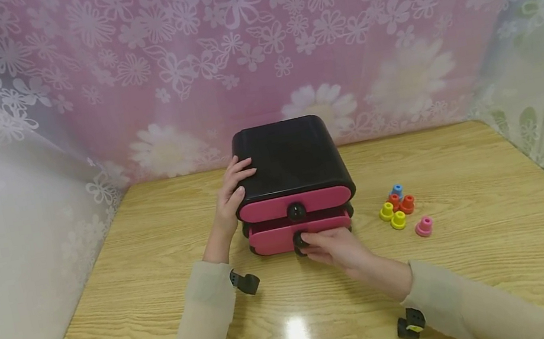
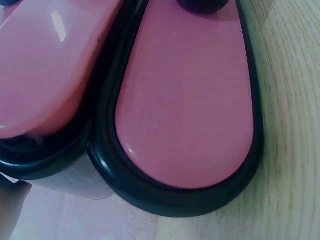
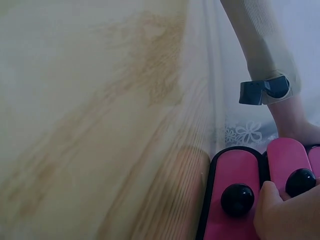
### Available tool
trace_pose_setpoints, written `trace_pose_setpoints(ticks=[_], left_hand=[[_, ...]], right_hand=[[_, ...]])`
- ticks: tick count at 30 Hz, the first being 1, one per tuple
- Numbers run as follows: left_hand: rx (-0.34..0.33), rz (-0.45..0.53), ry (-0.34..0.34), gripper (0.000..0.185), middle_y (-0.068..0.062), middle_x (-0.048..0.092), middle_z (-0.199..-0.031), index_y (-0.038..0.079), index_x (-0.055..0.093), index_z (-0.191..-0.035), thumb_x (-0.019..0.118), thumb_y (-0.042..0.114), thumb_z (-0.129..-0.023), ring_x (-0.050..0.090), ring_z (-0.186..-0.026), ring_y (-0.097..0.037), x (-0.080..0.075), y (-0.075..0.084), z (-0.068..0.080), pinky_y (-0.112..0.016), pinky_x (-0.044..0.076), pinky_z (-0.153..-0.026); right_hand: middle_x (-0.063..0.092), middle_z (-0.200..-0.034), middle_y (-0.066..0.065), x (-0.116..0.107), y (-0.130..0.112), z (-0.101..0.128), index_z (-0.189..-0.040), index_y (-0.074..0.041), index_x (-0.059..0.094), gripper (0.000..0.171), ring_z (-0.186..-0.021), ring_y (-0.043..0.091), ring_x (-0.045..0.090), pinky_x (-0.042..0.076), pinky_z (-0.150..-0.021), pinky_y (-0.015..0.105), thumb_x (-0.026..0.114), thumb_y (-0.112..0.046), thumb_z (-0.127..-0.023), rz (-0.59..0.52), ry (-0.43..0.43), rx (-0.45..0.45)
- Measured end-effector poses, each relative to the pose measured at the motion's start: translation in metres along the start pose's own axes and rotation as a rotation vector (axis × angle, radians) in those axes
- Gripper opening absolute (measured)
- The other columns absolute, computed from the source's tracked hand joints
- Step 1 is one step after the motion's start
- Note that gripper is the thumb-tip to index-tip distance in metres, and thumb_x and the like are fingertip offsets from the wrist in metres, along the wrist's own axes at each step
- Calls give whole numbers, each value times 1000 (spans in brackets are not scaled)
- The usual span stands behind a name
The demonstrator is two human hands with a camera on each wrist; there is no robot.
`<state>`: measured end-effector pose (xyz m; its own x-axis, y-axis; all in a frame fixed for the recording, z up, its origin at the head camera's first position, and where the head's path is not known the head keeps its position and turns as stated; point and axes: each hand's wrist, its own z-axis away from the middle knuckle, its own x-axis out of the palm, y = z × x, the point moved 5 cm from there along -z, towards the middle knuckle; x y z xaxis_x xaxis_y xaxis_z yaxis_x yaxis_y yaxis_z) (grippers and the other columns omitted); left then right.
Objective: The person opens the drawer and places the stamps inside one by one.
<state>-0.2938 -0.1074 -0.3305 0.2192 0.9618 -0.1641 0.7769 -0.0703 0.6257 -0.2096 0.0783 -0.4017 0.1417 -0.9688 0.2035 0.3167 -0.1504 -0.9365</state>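
Note:
A black cabinet (image 1: pixel 286 155) with pink drawer fronts stands on the table. My left hand (image 1: pixel 233 188) rests against its left side, fingers laid over the top edge. My right hand (image 1: pixel 338 249) pinches the round black knob (image 3: pixel 300 182) of a middle drawer (image 1: pixel 273 242), which sticks out a little from the cabinet. Above it, the top drawer (image 1: pixel 268 210) is closed. In the left wrist view, the bottom drawer (image 2: pixel 185 100) sits flush in its black frame; the head view hides it behind the pulled-out one.
Right of the cabinet, several small coloured pegs stand on the wooden table (image 1: pixel 468 178): blue (image 1: pixel 397 191), red (image 1: pixel 407 204), yellow (image 1: pixel 398 220) and pink (image 1: pixel 424 227). A flowered pink curtain (image 1: pixel 251 47) hangs behind, with pale curtains at both sides.

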Motion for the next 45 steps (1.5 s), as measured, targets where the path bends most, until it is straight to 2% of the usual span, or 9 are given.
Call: trace_pose_setpoints(ticks=[2,6,14,24,34,45], left_hand=[[-2,-2,4,43,-27,38,-128,-9,54,-111,38,24,-88,11,-130,-36,0,0,0,-43,7,-104],[3,-4,3,46,-28,37,-128,-9,53,-111,38,28,-89,11,-130,-35,0,1,-1,-43,7,-104],[13,9,-6,40,-30,36,-128,-16,49,-109,35,11,-83,10,-130,-35,1,5,-1,-43,5,-104],[-6,-8,-13,41,-28,36,-129,-16,49,-110,34,13,-84,11,-131,-32,1,3,-1,-42,6,-104],[-5,8,-16,38,-32,34,-128,-18,48,-108,33,4,-81,9,-130,-38,1,7,-1,-44,6,-104],[7,1,-12,41,-30,35,-129,-17,48,-109,35,13,-84,9,-131,-34,1,3,0,-43,5,-104]], right_hand=[[65,-89,11,0,1,1,-102,16,58,33,-82,18,62,45,-81,35,60,-10,-82,-3,1,5],[65,-84,11,-1,4,4,-97,16,60,31,-80,18,63,46,-81,36,62,-10,-80,-11,15,12],[65,-88,11,0,6,15,-101,16,58,35,-85,21,62,45,-82,36,62,-13,-81,32,-5,29],[65,-90,11,2,9,31,-103,18,56,37,-87,21,61,45,-82,36,59,-13,-83,54,-62,7],[64,-94,11,3,15,43,-102,15,58,38,-90,22,60,44,-83,35,61,-17,-82,52,-86,42],[64,-91,8,5,16,55,-101,13,60,35,-87,18,60,45,-82,32,60,-17,-83,55,-115,41]])
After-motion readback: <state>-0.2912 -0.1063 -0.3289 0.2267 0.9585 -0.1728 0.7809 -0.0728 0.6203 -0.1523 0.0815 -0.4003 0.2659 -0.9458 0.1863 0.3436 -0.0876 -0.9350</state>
